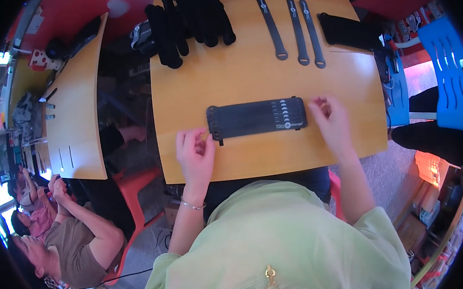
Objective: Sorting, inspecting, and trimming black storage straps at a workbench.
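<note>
A flat stack of dark grey straps (251,118), printed near its right end, lies crosswise on the wooden table (264,158) before me. Round holes line its left end, and small black tabs stick out at its edges. Beside that left end is my left hand (195,154), its thumb apart from loosely bent fingers. My right hand (332,122) hovers just off the right end with fingers curled loosely, holding nothing that I can see. Farther back lie three loose grey straps: one on the left (272,28), one in the middle (298,32) and one on the right (312,33).
Black gloves or cloth (197,19) lie at the far left of the table, a black pouch (351,31) at the far right. Blue chairs (444,73) stand on the right. Leftward are a red chair (131,198), another table (76,117) and a seated person (84,243).
</note>
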`<state>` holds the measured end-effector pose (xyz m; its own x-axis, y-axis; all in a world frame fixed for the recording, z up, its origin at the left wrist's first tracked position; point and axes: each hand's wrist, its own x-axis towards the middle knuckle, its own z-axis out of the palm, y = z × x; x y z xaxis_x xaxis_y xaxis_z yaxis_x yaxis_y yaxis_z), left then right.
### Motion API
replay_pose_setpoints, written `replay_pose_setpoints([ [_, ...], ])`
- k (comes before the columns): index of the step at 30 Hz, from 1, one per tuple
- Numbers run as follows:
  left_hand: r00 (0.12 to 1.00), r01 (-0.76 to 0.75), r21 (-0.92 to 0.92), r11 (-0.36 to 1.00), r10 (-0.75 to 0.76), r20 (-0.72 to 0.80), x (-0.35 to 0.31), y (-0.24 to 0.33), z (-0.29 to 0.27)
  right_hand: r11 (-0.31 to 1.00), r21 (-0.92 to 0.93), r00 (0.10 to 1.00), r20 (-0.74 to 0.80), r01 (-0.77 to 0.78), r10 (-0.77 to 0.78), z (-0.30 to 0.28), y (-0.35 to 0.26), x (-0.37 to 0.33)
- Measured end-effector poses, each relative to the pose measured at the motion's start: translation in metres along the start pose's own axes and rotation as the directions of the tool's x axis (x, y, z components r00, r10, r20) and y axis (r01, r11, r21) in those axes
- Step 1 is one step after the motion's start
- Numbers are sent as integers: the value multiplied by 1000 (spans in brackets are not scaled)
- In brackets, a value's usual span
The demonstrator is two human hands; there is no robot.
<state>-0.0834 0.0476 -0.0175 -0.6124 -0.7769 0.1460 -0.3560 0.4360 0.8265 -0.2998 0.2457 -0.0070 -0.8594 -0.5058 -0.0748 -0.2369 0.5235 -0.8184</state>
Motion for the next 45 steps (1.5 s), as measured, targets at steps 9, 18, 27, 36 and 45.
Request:
replay_pose_setpoints([
  [9,987,-156,-30,987,155,-48,10,17,-9,851,-471,959,-35,233,-281,38,-52,169],
  [18,971,-192,-150,970,210,115,12,43,7,995,97,941,337,6,-39,21,-69,140],
  [27,895,326,-608,724,-29,445,-5,57,24,808,539,845,526,-237,-102,23,-83,-2],
  [36,896,195,-417,888,12,443,-14,34,-5,719,685,966,247,-119,-75,-8,-26,-27],
  [45,884,390,-479,787,-173,435,-20,7,-23,877,446,964,260,-177,62,-14,-1,-49],
])
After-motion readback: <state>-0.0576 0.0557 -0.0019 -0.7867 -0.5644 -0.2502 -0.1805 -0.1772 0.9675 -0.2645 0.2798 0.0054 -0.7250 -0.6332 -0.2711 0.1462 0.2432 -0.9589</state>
